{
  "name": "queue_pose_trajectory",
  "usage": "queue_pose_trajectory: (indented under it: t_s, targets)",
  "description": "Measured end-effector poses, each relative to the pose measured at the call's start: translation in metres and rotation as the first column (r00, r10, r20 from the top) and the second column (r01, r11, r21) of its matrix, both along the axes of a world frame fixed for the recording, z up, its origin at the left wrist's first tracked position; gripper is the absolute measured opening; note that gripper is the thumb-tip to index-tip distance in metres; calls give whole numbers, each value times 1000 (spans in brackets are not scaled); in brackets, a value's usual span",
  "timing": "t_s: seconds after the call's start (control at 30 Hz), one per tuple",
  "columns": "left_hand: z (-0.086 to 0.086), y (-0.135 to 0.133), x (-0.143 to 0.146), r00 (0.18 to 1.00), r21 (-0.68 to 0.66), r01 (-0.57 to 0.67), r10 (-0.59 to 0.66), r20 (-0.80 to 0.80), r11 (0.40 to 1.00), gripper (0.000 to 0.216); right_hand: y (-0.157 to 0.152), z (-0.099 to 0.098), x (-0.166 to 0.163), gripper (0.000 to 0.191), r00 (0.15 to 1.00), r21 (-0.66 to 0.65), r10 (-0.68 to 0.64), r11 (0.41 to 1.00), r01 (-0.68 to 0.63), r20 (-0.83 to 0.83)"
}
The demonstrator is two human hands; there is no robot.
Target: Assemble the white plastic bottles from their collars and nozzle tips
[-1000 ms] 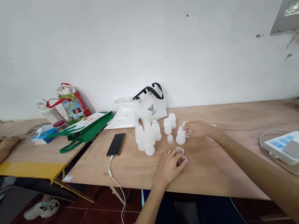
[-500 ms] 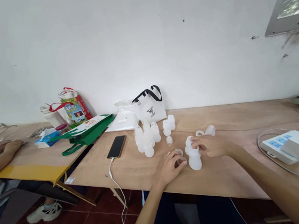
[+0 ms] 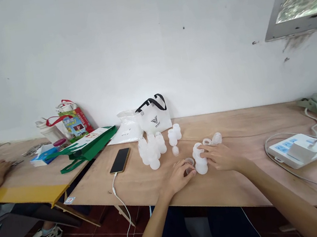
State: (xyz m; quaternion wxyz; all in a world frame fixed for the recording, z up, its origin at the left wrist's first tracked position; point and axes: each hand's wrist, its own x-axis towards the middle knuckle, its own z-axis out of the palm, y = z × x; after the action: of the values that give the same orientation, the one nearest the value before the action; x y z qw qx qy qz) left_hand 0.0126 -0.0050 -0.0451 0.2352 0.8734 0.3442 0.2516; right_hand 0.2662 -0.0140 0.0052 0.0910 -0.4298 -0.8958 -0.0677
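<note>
A small white plastic bottle (image 3: 201, 167) stands upright near the table's front edge. My right hand (image 3: 223, 157) reaches in from the right, its thumb and fingers closed at the bottle's upper part. Right behind it is a second white bottle (image 3: 196, 150), partly hidden. To the left, my left hand (image 3: 177, 177) rests low on the table with fingers curled around a clear ring-shaped cap (image 3: 189, 166), mostly covered by the fingers. A white ring (image 3: 207, 141) and a clear dome cap (image 3: 216, 138) lie just beyond my right hand.
Several white bottles (image 3: 152, 151) are grouped left of centre. Two more (image 3: 172, 137) stand behind a clear threaded piece (image 3: 175, 150). A charging phone (image 3: 120, 160), white bags (image 3: 156, 117) and a power strip (image 3: 301, 150) surround them. Another person's hand (image 3: 0, 169) is far left.
The camera has turned slightly right, so everything sits further left. My right fingers have shifted from the bottle's mouth across its upper side. My left hand stays at the clear cap.
</note>
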Motion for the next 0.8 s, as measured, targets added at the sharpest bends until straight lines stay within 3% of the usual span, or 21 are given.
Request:
queue_pose_trajectory:
  t_s: [0.1,0.23,0.33,0.43,0.53,0.67,0.8]
  targets:
    - [6,0,-2,993,-39,-30,34,115,999,27,-2,3,2,45,997,-14,13,1000,-14,-82]
    - [3,7,-2,927,-125,-244,269,262,962,25,0,5,11,52,935,-6,-44,999,44,-352]
    - [-7,19,3,825,-198,-431,473,309,880,25,9,0,23,43,783,35,-158,974,223,-602]
    - [-13,34,8,789,-200,-522,559,255,829,45,21,-16,35,35,599,46,-262,892,449,-757]
    - [-15,49,10,821,-163,-532,554,139,831,57,32,-41,42,40,509,-29,-382,821,571,-771]
    - [-15,62,8,845,-96,-531,535,15,842,39,43,-73,44,64,477,-194,-545,773,604,-689]
    - [-14,65,5,846,-65,-532,533,-5,844,30,49,-87,44,62,426,-291,-609,741,605,-669]
